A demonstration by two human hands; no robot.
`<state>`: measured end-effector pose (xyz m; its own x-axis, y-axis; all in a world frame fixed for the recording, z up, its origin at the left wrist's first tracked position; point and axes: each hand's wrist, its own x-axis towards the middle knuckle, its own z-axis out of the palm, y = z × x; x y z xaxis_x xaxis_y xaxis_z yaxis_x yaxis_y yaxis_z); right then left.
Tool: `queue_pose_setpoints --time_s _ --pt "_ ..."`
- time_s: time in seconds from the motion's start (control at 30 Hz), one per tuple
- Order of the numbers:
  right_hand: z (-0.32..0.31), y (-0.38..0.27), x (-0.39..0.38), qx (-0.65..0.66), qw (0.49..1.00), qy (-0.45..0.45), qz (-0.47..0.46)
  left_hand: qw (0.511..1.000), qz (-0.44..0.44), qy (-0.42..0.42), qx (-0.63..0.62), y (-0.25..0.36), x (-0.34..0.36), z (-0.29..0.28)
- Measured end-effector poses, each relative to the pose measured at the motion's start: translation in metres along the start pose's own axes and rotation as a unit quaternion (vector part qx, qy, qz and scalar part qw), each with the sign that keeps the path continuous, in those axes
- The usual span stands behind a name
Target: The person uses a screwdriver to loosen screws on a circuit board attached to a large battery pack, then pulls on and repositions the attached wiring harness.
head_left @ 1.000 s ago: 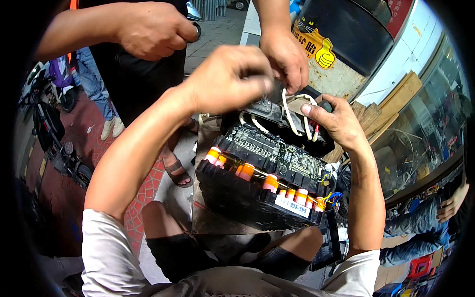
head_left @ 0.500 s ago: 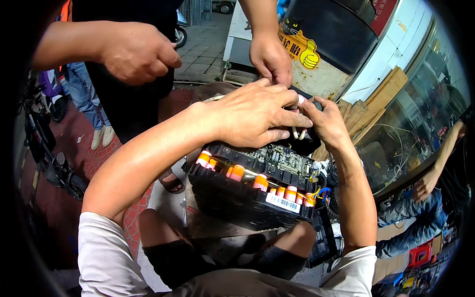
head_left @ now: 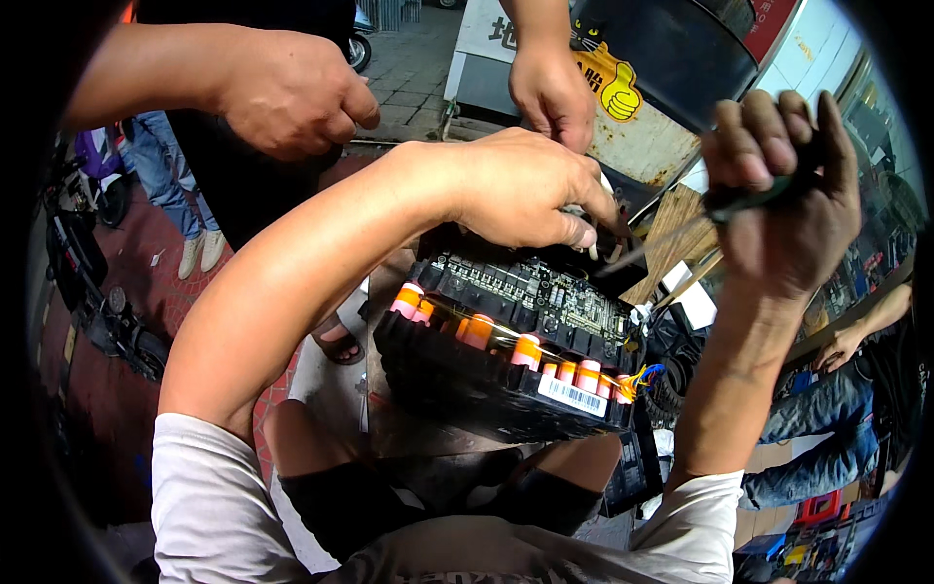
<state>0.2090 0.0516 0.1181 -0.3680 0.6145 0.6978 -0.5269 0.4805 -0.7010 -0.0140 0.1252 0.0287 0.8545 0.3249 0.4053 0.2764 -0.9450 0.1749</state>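
Note:
A black battery pack [head_left: 467,394] lies in front of me, with orange-and-pink cylindrical cells [head_left: 475,331] along its near side and a circuit board [head_left: 545,297] on top. My left hand [head_left: 530,190] reaches over its far side, fingers bent and closed around a white cable [head_left: 592,250], partly hidden by the hand. Raised to the right of the pack, my right hand [head_left: 783,200] grips a screwdriver [head_left: 744,201] by its dark green handle. Its thin shaft, blurred, points left toward the cable. Blue and yellow wires [head_left: 642,377] stick out at the pack's right end.
A co-worker's two hands [head_left: 292,92] [head_left: 555,97] hang just beyond the pack. Wooden boards [head_left: 671,243] lean behind it on the right, near a rusty dark drum [head_left: 671,88]. Another person in jeans [head_left: 817,438] is at the right. A scooter [head_left: 107,311] stands at left.
My right hand has moved away from the left hand, up and to the right, bringing the screwdriver into plain sight. My left hand stays at the pack's far side.

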Motion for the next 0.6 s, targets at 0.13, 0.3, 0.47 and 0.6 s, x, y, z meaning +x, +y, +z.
queue_pose_setpoints --time_s 0.13,0.3,0.47,0.6 --pt "0.007 0.054 0.003 0.008 0.998 0.067 -0.010 0.995 -0.046 -0.029 -0.079 -0.001 0.006 -0.007" --pt "0.009 0.067 0.003 0.009 0.997 0.083 0.004 0.991 -0.069 -0.042 -0.108 -0.006 0.006 -0.009" --pt "0.008 0.067 0.004 -0.006 0.998 0.054 0.014 0.989 -0.096 -0.054 -0.101 0.002 0.006 -0.014" --pt "0.009 0.067 0.003 -0.010 0.998 0.065 -0.005 0.987 -0.105 -0.071 -0.096 0.003 0.007 -0.015"
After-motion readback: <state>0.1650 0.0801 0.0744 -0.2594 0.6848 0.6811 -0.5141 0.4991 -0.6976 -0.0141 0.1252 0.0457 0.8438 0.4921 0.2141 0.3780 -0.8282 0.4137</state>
